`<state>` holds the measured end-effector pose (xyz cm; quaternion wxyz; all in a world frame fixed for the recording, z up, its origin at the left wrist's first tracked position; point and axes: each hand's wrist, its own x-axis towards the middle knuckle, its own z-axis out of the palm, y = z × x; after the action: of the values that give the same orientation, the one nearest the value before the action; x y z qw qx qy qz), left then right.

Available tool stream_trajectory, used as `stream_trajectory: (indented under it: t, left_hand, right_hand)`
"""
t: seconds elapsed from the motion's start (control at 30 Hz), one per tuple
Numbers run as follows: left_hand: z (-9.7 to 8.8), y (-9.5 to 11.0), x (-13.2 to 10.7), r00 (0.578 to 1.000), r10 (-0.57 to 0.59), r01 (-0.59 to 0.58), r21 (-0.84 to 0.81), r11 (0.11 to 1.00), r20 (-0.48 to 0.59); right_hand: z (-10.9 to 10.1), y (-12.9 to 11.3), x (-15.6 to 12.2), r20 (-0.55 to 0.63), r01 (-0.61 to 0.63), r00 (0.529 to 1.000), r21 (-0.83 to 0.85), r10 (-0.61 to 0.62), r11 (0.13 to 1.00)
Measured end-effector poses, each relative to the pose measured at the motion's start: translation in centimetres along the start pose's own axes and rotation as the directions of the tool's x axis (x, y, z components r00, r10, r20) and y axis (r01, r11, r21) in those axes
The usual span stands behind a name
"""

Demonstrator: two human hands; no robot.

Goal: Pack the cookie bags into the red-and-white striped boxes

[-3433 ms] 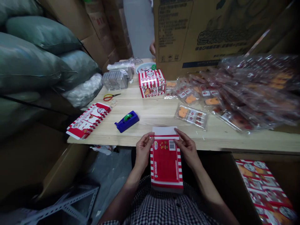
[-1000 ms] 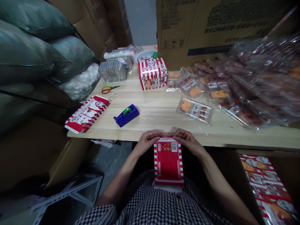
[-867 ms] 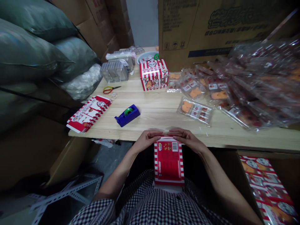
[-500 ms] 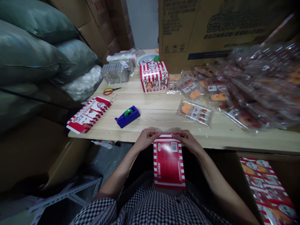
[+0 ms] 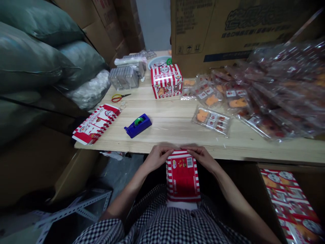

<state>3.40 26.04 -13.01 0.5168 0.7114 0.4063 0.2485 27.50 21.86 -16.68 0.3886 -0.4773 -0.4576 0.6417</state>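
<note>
Our left hand (image 5: 155,159) and right hand (image 5: 204,159) pinch the red box (image 5: 183,179); its far flap, no longer protruding, seems tucked in.

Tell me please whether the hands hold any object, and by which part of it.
The left hand and the right hand hold a red-and-white box by its far end, one at each corner.

Scissors (image 5: 121,97), tape dispenser (image 5: 139,127), packets (image 5: 211,120) on table (image 5: 167,117)
</note>
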Motion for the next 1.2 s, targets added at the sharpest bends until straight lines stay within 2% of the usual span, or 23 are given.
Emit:
stream_trajectory:
  t: [0.17,0.3,0.4,0.5,0.63,0.7,0.77,0.9,0.97,1.07,1.2]
  left_hand:
    - [1.3,1.2,-2.4,0.994,0.053,-0.050,0.032,0.998,-0.098]
    - [2.1,2.1,-3.9,0.995,0.080,-0.068,0.179,0.981,-0.058]
    - [2.4,2.6,-4.3,0.996,0.079,-0.068,0.231,0.971,-0.038]
    - [2.8,2.5,-4.7,0.997,0.074,-0.067,0.188,0.980,-0.029]
    - [3.3,1.6,-5.1,0.997,0.068,-0.064,0.090,0.994,-0.040]
    - [3.0,1.3,-4.9,0.996,0.070,-0.068,0.037,0.997,-0.058]
    - [2.1,1.4,-4.4,0.995,0.080,-0.081,-0.014,0.997,-0.063]
    - [-0.4,2.8,-3.5,0.983,0.184,-0.183,-0.074,0.980,0.002]
    - [-1.1,3.4,-3.2,0.970,0.240,-0.237,-0.078,0.968,0.034]
    - [-1.3,3.0,-3.2,0.967,0.255,-0.253,-0.065,0.965,0.016]
    - [-0.8,1.8,-3.9,0.973,0.227,-0.229,-0.047,0.972,-0.044]
  right_hand:
    - [-0.2,0.6,-2.0,0.001,0.141,0.990,-0.182,-0.143,0.973]
    - [0.0,0.4,-3.2,-0.016,0.157,0.986,-0.220,-0.165,0.963]
    - [0.7,0.4,-3.8,-0.070,0.170,0.980,-0.194,-0.186,0.966]
    - [1.8,1.2,-4.1,-0.144,0.170,0.971,-0.135,-0.189,0.976]
    - [2.7,2.5,-4.3,-0.225,0.087,0.972,0.076,-0.068,0.993]
    - [2.7,2.1,-4.3,-0.209,0.050,0.978,0.147,-0.018,0.988]
    - [2.4,0.5,-4.4,-0.172,0.056,0.985,0.138,-0.031,0.989]
    - [1.9,-4.2,-4.8,-0.027,0.189,0.981,-0.060,-0.191,0.980]
    - [2.1,-5.6,-4.8,0.043,0.236,0.972,-0.164,-0.232,0.958]
    - [2.8,-5.7,-4.4,0.043,0.238,0.971,-0.233,-0.235,0.943]
    - [4.0,-4.3,-3.7,0.000,0.206,0.978,-0.180,-0.209,0.962]
